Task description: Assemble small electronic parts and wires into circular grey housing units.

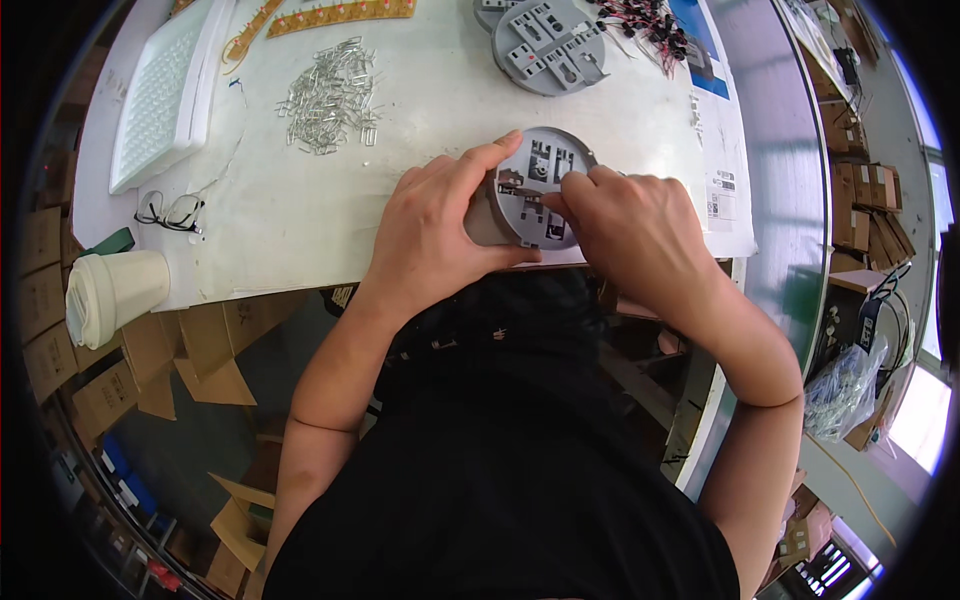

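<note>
A round grey plastic housing [520, 215] with dark slots and fittings stands tilted near the front edge of the white table. My left hand [435, 215] grips it by the rim, thumb low and fingers over the top. Curled against the housing's right side is my right hand [635, 215], its thumb and fingertips pinched over the inner face. Whatever those fingertips may hold is hidden. Beyond the hands, more grey round housings [548, 50] lie together, and a heap of small wire clips [330, 98] is spread to the left.
Black parts with red leads [650, 30] lie at the far right, beside a blue printed sheet [702, 50]. A white tray [170, 95], eyeglasses [170, 212] and a lidded cup [115, 290] line the left side. Cardboard boxes [215, 345] stand below the table edge.
</note>
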Action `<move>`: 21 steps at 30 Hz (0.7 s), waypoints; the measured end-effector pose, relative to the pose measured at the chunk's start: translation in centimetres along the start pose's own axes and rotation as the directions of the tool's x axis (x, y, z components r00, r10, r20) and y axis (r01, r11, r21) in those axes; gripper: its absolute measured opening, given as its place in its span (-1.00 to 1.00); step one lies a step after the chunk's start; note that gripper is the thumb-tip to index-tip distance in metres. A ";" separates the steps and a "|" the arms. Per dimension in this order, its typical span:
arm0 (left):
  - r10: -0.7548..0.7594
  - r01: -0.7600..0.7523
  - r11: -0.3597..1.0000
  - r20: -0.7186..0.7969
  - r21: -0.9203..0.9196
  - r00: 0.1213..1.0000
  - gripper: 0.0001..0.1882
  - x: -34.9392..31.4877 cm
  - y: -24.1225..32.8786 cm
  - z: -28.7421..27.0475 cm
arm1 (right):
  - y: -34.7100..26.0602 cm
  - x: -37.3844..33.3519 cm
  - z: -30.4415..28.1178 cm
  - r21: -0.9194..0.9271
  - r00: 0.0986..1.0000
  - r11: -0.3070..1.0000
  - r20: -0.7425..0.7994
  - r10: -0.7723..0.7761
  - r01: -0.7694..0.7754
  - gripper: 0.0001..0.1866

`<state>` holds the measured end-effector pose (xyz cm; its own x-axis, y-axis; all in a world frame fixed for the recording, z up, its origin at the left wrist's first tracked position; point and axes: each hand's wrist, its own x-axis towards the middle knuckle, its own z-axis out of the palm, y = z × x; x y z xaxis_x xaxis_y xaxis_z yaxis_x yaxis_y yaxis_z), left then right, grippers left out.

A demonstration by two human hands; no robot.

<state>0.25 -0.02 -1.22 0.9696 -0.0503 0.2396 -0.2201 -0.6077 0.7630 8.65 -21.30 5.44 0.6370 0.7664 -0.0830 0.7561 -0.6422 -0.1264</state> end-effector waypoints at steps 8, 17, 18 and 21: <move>-0.227 0.231 0.911 0.051 -0.342 0.973 -0.55 0.2 -2.2 0.4 | -1.3 -2.6 2.8 0.219 0.950 0.958 -0.291 -0.117 0.184 -0.54; -0.077 0.076 0.997 -0.030 -0.009 0.997 -0.77 0.4 -0.6 -0.7 | 24.8 -3.3 -0.6 0.644 0.305 0.754 -0.697 0.649 -0.132 -0.67; -0.052 0.051 0.998 -0.030 -0.033 0.998 -0.78 0.4 -0.7 -0.3 | 30.8 -5.0 -1.3 0.728 0.185 0.635 -0.608 0.772 -0.258 -0.56; 0.008 -0.010 0.999 -0.044 -0.051 0.999 -0.78 0.4 -0.9 0.4 | 46.4 -12.1 2.5 0.826 0.124 0.288 -0.261 0.957 -0.485 -0.47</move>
<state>0.89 0.19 -2.01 0.9622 -0.0206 0.2717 -0.2354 -0.5656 0.7904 35.66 -60.29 -1.93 0.8419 -0.5245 0.1267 -0.2153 -0.5419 -0.8124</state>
